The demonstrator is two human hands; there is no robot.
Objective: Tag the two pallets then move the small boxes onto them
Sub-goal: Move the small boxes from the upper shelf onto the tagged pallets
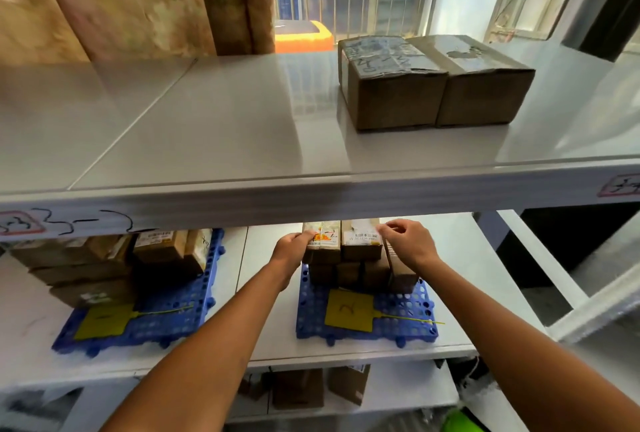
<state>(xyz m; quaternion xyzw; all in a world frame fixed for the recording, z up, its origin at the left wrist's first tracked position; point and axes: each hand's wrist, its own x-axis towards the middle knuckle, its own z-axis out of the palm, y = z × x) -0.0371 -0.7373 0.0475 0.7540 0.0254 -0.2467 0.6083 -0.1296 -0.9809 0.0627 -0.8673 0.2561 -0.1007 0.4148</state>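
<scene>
From my head camera I am looking down at a white shelving unit (pixel 311 189), and both my arms are reaching into its middle level. My left hand (pixel 291 248) is pressing against the left end of the top row of small boxes (pixel 346 251), fingers curled around the corner of the box with the orange label, so it is gripping that box. My right hand (pixel 412 241) is sitting at the right end of the same row, thumb and forefinger narrowed on the edge of the box with the white barcode sticker; I cannot tell whether it is truly gripping or only touching.

These boxes are standing stacked in two rows at the far edge, at twelve o'clock, of the right blue pallet (pixel 367 324). A yellow tag (pixel 349 310) with a handwritten mark is lying flat on that pallet at six o'clock from the stack, its thin tail pointing toward three o'clock.

At nine o'clock from my hands the left blue pallet (pixel 145 324) is carrying its own pile of brown boxes (pixel 104 265), and a second yellow tag (pixel 104 320) is lying on its near part.

On the upper level, at one o'clock, two larger cardboard boxes (pixel 433 81) are sitting side by side, touching. More brown boxes are showing dimly on the level below.
</scene>
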